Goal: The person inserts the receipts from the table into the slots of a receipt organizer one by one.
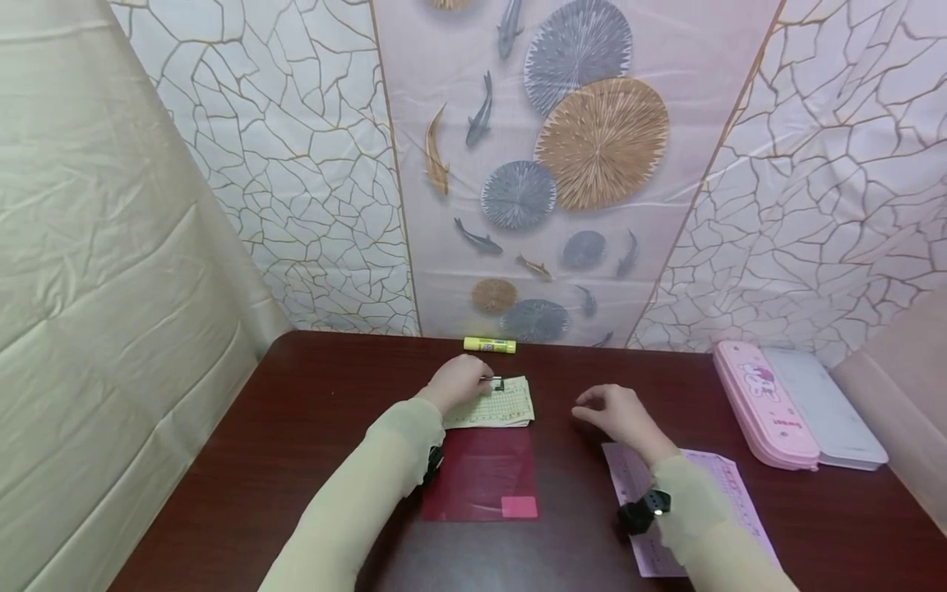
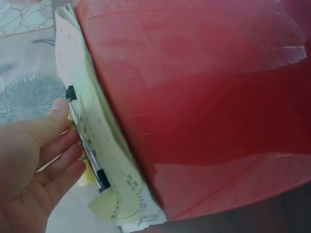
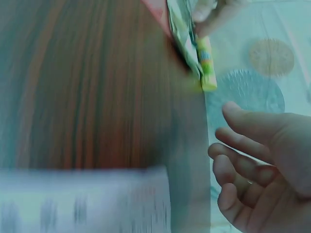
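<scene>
My left hand (image 1: 460,381) is at the top edge of a small stack of pale yellow printed sheets (image 1: 510,408). Thumb and fingers pinch a slim metal clip (image 2: 88,141) with black ends, lying along that edge in the left wrist view. Under the sheets is a translucent red folder (image 1: 481,473) with a pink label near its lower right corner. My right hand (image 1: 617,415) hovers right of the stack, fingers loosely bent and nothing in them. Below its wrist lies a lilac printed sheet (image 1: 728,501), partly hidden by the forearm.
A yellow glue stick (image 1: 490,345) lies at the table's back edge, behind the stack. On the right are a pink pencil case (image 1: 765,403) and a pale grey flat case (image 1: 829,407) side by side. Patterned cloth (image 1: 340,181) hangs behind the dark wooden table (image 1: 296,460).
</scene>
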The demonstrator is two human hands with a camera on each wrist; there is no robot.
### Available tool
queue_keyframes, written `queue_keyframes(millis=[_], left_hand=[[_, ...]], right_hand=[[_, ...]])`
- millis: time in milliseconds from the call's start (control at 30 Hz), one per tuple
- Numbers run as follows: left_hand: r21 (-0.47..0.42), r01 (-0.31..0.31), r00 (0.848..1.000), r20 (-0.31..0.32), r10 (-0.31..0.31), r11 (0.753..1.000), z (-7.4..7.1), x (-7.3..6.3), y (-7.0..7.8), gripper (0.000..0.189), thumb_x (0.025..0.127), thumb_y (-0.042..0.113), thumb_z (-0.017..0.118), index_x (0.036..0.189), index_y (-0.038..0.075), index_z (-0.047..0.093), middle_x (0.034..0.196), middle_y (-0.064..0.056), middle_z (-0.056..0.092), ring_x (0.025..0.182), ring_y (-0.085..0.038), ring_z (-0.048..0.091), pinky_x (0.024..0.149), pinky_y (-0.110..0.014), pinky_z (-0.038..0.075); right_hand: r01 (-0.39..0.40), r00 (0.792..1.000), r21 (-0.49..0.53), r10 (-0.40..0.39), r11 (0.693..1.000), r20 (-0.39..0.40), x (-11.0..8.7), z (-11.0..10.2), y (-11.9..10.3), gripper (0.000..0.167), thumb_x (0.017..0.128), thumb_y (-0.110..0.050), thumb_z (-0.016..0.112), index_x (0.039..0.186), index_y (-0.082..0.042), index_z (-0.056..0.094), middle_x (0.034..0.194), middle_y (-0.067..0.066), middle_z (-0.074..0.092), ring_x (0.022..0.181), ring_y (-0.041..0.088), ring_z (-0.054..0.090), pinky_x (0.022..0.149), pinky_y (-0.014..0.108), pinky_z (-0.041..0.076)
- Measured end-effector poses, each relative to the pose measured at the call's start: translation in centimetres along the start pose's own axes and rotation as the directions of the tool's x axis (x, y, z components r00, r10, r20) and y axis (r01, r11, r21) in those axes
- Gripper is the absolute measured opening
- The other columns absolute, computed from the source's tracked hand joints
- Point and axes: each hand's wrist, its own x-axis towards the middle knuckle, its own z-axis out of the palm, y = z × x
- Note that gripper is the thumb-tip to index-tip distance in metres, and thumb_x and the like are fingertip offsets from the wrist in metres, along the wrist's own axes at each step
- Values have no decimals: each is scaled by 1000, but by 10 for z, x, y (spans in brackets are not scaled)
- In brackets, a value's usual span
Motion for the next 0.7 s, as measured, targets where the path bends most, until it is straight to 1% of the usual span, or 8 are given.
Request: queue_keyframes(millis=[67, 167, 300, 433, 533, 700], left_hand=[[-2, 13, 1000, 4, -13, 1000, 2, -1, 1, 21, 90, 25, 67, 107, 15, 73, 107, 1, 70, 98, -13, 65, 83, -29, 53], [-8, 20, 1000, 6, -20, 1000, 2, -1, 2, 24, 88, 26, 69, 108, 14, 73, 107, 0, 71, 97, -13, 65, 82, -29, 54], [-2, 17, 1000, -10, -17, 1000, 4, -1, 1, 24, 87, 26, 69, 108, 12, 73, 106, -1, 71, 97, -14, 65, 83, -28, 53], [36, 8, 999, -33, -7, 999, 7, -1, 0, 23, 89, 23, 67, 110, 13, 72, 107, 0, 70, 100, -14, 64, 85, -27, 53], [65, 8, 999, -45, -5, 998, 9, -1, -1, 23, 90, 24, 66, 110, 14, 72, 108, 1, 70, 100, -14, 64, 86, -27, 52], [38, 23, 999, -41, -21, 999, 11, 0, -2, 28, 88, 28, 68, 111, 13, 71, 110, 0, 70, 103, -15, 64, 87, -29, 52]], right_hand=[[50, 999, -37, -49, 998, 20, -8, -7, 7, 21, 84, -18, 72, 95, -1, 72, 93, 11, 70, 89, 28, 64, 77, 43, 53], [99, 994, -71, -96, 993, 47, -21, -15, 16, 24, 80, -16, 76, 96, 1, 72, 93, 13, 69, 92, 32, 64, 80, 47, 52], [162, 986, -120, -155, 979, 67, -39, -20, 26, 30, 74, -16, 81, 96, 1, 72, 94, 11, 67, 90, 29, 62, 80, 47, 52], [193, 980, -166, -182, 967, 77, -53, -20, 32, 36, 70, -17, 83, 98, 3, 71, 95, 12, 63, 87, 27, 61, 75, 43, 52], [195, 980, -186, -185, 963, 70, -58, -19, 35, 39, 69, -16, 83, 100, 2, 70, 97, 12, 61, 87, 25, 60, 74, 40, 52], [205, 979, -210, -201, 956, 39, -61, -18, 42, 37, 69, -14, 83, 101, 0, 70, 96, 10, 61, 88, 25, 60, 76, 42, 51]])
